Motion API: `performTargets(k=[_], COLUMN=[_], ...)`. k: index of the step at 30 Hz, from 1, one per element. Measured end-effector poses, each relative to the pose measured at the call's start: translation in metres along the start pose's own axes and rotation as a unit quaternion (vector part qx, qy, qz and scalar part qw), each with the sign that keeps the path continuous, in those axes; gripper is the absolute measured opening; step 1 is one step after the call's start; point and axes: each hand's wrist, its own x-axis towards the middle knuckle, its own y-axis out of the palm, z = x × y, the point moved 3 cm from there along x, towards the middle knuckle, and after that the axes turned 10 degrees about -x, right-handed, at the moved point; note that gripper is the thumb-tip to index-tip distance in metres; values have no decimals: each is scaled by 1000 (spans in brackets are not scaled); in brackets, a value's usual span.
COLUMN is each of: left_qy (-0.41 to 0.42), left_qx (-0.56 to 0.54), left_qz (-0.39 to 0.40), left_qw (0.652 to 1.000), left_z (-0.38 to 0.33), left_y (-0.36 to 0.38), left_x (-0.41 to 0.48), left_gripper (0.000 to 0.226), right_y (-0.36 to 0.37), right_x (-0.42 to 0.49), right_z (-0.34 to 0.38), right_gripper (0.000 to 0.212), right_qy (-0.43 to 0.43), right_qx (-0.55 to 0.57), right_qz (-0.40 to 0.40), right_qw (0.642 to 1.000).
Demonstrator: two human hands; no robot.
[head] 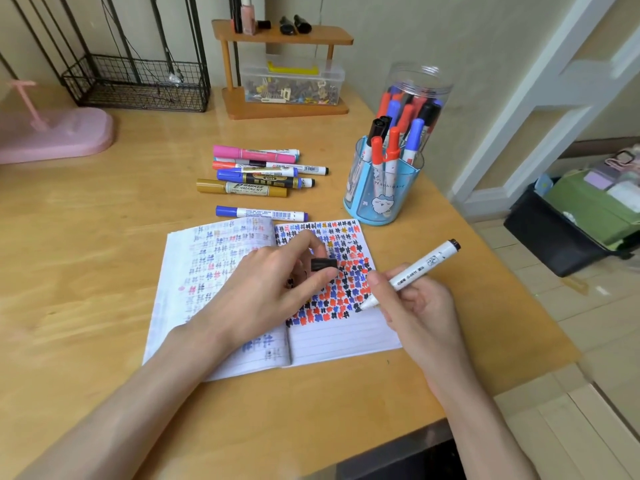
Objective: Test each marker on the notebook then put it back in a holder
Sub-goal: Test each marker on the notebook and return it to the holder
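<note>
An open lined notebook (343,337) lies on the wooden desk, its right page crowded with red, blue and black test marks. My right hand (415,306) grips a white black-ink marker (419,268), uncapped, with its tip touching the right page. My left hand (273,282) rests on the notebook and pinches the marker's black cap (323,264) between thumb and fingers. A blue holder (382,188) with several capped markers stands beyond the notebook at the right. Behind it a clear jar (415,95) holds more markers.
Several loose markers (259,171) lie in a group beyond the notebook, with one blue marker (261,213) nearest it. A wooden shelf with a parts box (291,84), a wire basket (138,84) and a pink stand (52,133) sit at the back. The desk's right edge drops to the floor.
</note>
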Motion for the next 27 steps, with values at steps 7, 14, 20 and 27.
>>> performTargets(k=[7, 14, 20, 27], left_qy=[-16, -15, -13, -14], left_qx=[-90, -106, -107, -107], left_qz=[31, 4, -1, -1], left_qw=[995, 994, 994, 994], left_z=[-3, -1, -1, 0], left_y=[1, 1, 1, 2], left_x=[0, 1, 1, 1], left_gripper=[24, 19, 20, 22], right_y=[1, 2, 2, 3], right_x=[2, 1, 0, 0], right_z=[-8, -10, -11, -12], right_gripper=[11, 13, 14, 15], right_qy=[-7, 4, 10, 1], right_qx=[-46, -69, -71, -102], right_qz=[-20, -13, -8, -8], right_qw=[999, 998, 997, 995])
